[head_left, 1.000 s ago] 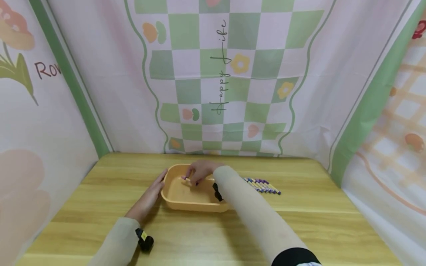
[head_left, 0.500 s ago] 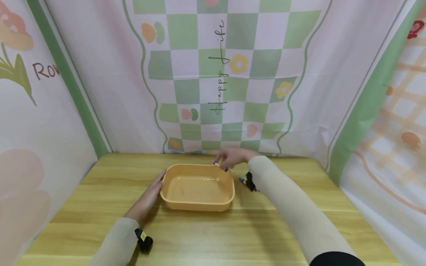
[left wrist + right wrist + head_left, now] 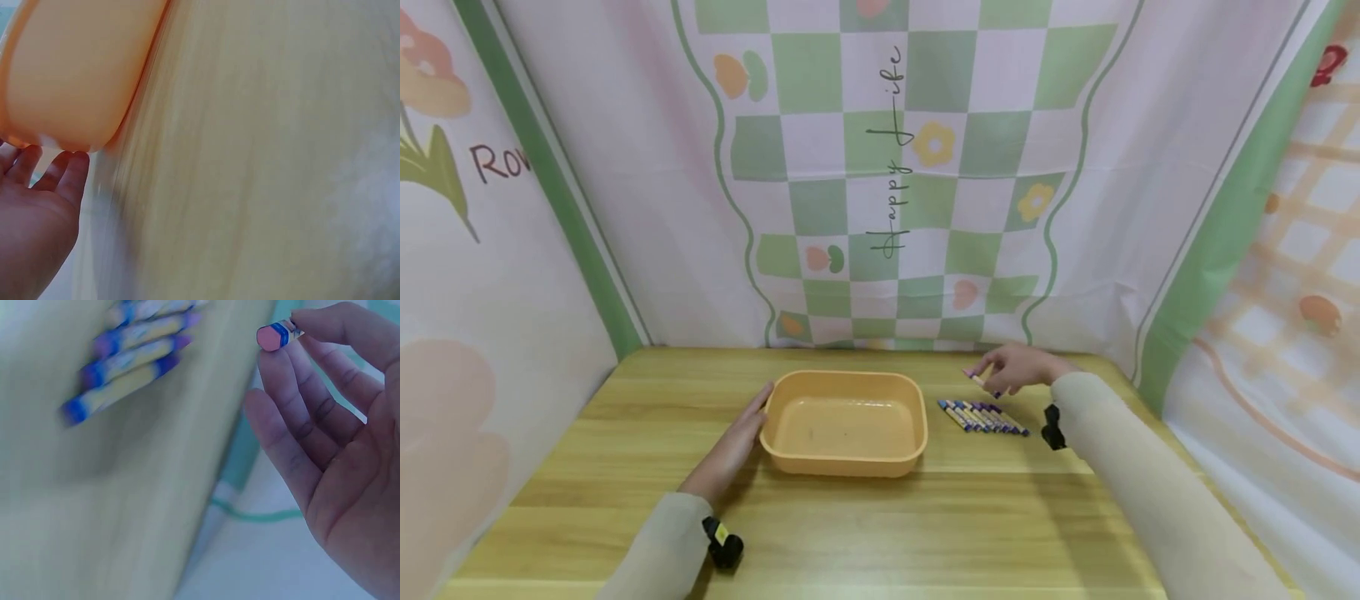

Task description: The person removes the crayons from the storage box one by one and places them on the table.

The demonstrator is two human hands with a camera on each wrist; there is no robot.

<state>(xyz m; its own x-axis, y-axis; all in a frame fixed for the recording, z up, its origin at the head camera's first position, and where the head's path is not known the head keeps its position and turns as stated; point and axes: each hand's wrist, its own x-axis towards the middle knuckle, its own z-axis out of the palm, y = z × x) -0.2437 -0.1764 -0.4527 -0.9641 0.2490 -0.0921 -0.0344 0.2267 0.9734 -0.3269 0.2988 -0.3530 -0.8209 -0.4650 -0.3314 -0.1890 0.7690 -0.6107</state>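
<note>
With straight fingers, my left hand [image 3: 735, 442] rests against the left side of a yellow-orange plastic basin [image 3: 844, 467]. In the left wrist view its fingertips touch the outer wall of the basin [image 3: 69, 69]. My right hand [image 3: 1020, 367] is raised over the back right of the table and pinches a crayon [image 3: 977, 379] between thumb and fingertip. The right wrist view shows that crayon's pink end [image 3: 271, 339] with a blue band. Below the hand, several crayons [image 3: 983, 417] with purple and blue ends lie side by side in a slanted row. The basin holds no crayons.
The wooden table [image 3: 850, 533] reaches back to a hanging cloth [image 3: 820, 200] with green and white checks. Cloth panels also close in the left and right sides. A small black camera [image 3: 725, 546] is strapped to the left wrist, another black camera [image 3: 1053, 427] to the right.
My right hand has lifted the crayon out of the basin and carried it right, over the far rim, to above the crayon row. The left hand has stayed at the basin.
</note>
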